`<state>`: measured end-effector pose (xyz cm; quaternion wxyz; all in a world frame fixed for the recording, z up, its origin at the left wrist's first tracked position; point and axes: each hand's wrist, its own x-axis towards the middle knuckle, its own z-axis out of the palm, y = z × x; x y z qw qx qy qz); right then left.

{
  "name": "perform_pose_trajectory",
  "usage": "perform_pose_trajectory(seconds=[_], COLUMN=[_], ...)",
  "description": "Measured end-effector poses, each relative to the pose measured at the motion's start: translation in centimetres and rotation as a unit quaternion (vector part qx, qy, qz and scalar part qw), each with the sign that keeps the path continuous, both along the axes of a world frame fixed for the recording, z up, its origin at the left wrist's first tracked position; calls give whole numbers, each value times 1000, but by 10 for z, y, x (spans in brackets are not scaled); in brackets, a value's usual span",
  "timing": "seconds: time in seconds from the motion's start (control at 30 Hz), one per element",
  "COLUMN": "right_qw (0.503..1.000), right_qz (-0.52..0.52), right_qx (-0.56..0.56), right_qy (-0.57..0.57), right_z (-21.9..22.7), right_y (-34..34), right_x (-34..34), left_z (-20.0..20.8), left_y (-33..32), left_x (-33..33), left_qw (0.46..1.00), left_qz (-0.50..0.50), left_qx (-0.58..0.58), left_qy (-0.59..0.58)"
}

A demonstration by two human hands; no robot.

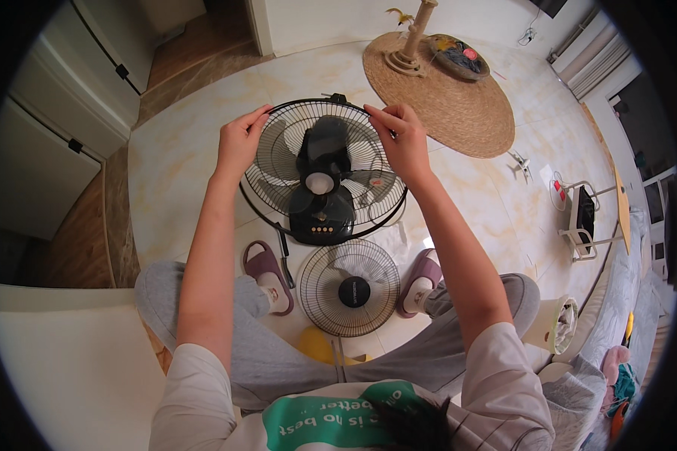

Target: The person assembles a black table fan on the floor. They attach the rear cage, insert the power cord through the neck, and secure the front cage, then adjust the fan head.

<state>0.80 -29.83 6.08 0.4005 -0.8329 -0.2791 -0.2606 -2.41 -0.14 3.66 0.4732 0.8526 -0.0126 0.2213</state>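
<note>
A black desk fan (pixel 321 214) stands on the floor in front of me, its round wire grille (pixel 286 197) facing up toward me and translucent blades showing through. A thin black ring (pixel 251 207) runs round the top of this grille and hangs loose below its lower edge. My left hand (pixel 240 140) pinches the ring at the upper left of the grille. At the upper right, my right hand (pixel 401 143) grips it between thumb and fingers. A second round grille with a dark centre cap (pixel 353 292) lies between my feet.
Purple slippers (pixel 262 263) are on my feet. A slim black tool (pixel 283 254) lies by the left one, and a yellow object (pixel 316 344) sits between my legs. Beyond the fan is a round woven mat (pixel 459 120) with a post (pixel 411 45). A bin (pixel 555 325) stands right.
</note>
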Motion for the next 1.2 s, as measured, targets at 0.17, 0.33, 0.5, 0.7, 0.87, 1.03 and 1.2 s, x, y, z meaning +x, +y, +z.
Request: perform_pose_trajectory(seconds=[0.17, 0.33, 0.5, 0.7, 0.87, 1.03, 1.2], right_qw=[1000, 988, 975, 974, 978, 972, 970], right_qz=[0, -61, -99, -104, -116, -142, -147], right_qx=[-3, -26, -41, -44, -15, -18, -20], right_qy=[-25, -138, -193, -195, -172, -186, -194], right_z=[-5, -11, -12, -9, -13, -16, -16], right_y=[2, 3, 6, 8, 9, 4, 5], right_x=[2, -6, -11, -6, -7, -11, -13], left_z=[-12, -17, -18, -16, -14, -15, -14], left_y=[1, -9, -18, -18, -17, -19, -20], left_x=[1, -2, -6, -7, -4, -6, -8], left_qw=[1000, 993, 968, 963, 960, 958, 956], left_qz=[7, 36, 95, 108, 102, 106, 114], left_qx=[-15, 49, 144, 166, 174, 171, 191], left_qy=[-14, -101, -180, -182, -195, -206, -190])
